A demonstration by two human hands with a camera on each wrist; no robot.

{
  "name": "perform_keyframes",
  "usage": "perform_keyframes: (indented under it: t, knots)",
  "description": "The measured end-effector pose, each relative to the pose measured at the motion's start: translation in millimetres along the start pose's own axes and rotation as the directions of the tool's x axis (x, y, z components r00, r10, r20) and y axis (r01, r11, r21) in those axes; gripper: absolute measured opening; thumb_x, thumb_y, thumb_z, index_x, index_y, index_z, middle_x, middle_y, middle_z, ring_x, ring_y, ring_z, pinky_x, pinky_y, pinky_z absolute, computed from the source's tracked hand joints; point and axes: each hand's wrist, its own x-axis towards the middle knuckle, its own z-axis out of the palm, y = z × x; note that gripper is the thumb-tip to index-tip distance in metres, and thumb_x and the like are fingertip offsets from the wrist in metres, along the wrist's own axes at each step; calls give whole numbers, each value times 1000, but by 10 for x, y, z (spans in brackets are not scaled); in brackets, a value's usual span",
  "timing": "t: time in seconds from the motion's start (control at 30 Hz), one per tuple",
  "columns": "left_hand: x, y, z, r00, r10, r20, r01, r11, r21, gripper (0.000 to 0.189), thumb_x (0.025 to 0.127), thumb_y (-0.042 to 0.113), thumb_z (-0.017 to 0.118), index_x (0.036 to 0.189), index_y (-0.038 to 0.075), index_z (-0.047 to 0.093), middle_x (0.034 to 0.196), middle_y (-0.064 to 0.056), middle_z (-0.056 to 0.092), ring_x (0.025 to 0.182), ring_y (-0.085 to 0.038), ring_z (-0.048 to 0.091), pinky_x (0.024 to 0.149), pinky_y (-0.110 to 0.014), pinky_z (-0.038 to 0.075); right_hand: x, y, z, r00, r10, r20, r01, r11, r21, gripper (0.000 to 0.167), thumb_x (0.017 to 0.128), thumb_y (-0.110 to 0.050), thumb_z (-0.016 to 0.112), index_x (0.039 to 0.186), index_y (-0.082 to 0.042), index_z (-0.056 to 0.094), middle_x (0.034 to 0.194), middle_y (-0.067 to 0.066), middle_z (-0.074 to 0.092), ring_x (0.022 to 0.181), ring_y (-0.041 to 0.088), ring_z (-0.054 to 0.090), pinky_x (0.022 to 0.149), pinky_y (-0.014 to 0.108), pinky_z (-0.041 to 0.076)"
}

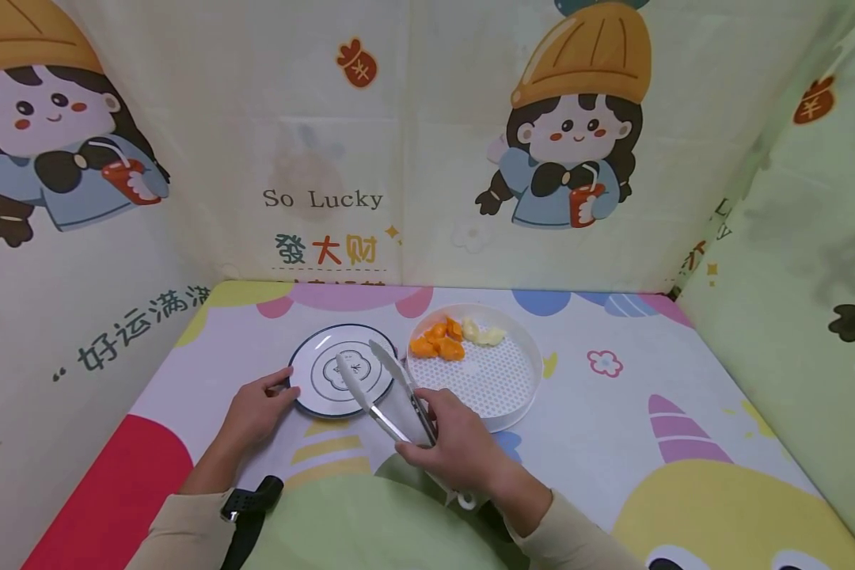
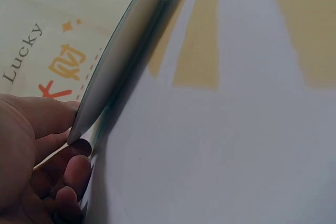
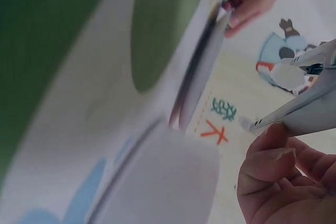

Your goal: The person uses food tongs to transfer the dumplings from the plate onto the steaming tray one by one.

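Note:
My left hand (image 1: 252, 416) pinches the left rim of a white plate (image 1: 313, 360) with a dark blue edge and a flower-like drawing in its middle. In the left wrist view the plate (image 2: 123, 56) shows edge-on, thumb over the rim and fingers beneath. Metal tongs (image 1: 357, 388) are in my right hand (image 1: 463, 443), their arms spread and tips over the plate with nothing between them. To the plate's right, a round white tray (image 1: 484, 392) with a dotted bottom holds several orange pieces (image 1: 445, 348) and a few pale yellow pieces (image 1: 492, 338).
A tabletop covered with a cartoon-print cloth (image 1: 598, 412) bears everything. Printed fabric walls (image 1: 442, 142) rise behind and along both sides. A dark strap (image 1: 252, 503) circles my left wrist over the sleeve.

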Motion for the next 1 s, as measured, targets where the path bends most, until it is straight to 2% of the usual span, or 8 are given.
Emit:
perform_keyframes:
  t: [0.17, 0.57, 0.8, 1.0]
  knots:
    - [-1, -7, 6, 1000, -4, -2, 4, 1000, -6, 62, 99, 33, 60, 151, 5, 42, 146, -28, 45, 119, -41, 46, 104, -54, 41, 2, -40, 104, 999, 3, 41, -1, 999, -46, 68, 85, -43, 76, 136, -6, 53, 102, 0, 53, 83, 13, 50, 69, 26, 46]
    - [-4, -6, 7, 1000, 0, 3, 0, 1000, -8, 62, 99, 34, 59, 152, 5, 42, 146, -29, 45, 121, -42, 45, 104, -56, 40, 48, -93, 240, 997, 68, 48, -61, 989, -132, 68, 86, -48, 73, 134, -4, 55, 108, 5, 57, 85, 14, 50, 70, 26, 47]
    - [-2, -10, 14, 1000, 1, 5, -1, 1000, -3, 62, 100, 35, 58, 152, 5, 41, 148, -29, 42, 127, -43, 43, 107, -57, 37, 57, -115, 274, 991, 114, 62, -103, 982, -160, 73, 84, -50, 74, 138, -6, 52, 114, 9, 57, 87, 17, 51, 72, 29, 47]
    - [-9, -1, 8, 1000, -3, 3, 3, 1000, -6, 62, 100, 35, 59, 152, 6, 41, 148, -28, 43, 125, -43, 43, 106, -57, 38, 71, -154, 301, 983, 165, 82, -148, 971, -186, 80, 80, -52, 78, 139, -6, 50, 116, 12, 55, 88, 18, 50, 73, 30, 48]
